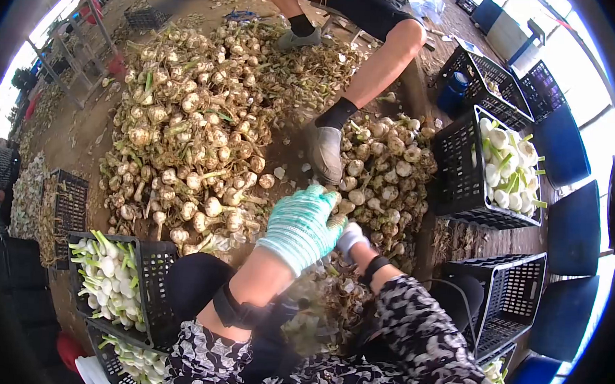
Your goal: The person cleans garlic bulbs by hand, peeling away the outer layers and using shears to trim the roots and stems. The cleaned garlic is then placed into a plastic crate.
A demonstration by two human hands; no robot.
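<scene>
My left hand (302, 223), in a green-and-white knit glove, reaches forward over the heap, its fingers curled round a garlic bulb (346, 207) at the thumb side. Just behind it, on the right, is my right hand (351, 239) in a pale glove. Its fingers look closed, but the left glove partly hides them and I cannot make out what they hold. Loose untrimmed garlic bulbs (391, 165) lie beyond both hands. Trimmings and peelings (337, 300) lie below, between my knees.
A large pile of untrimmed garlic (187, 125) spreads at left. Another person's shoe (324, 151) stands close ahead of my hands. Black crates of cleaned garlic stand at left (158, 281) and right (454, 164). Another black crate (502, 296) is by my right knee; a blue jar (453, 92) stands farther off.
</scene>
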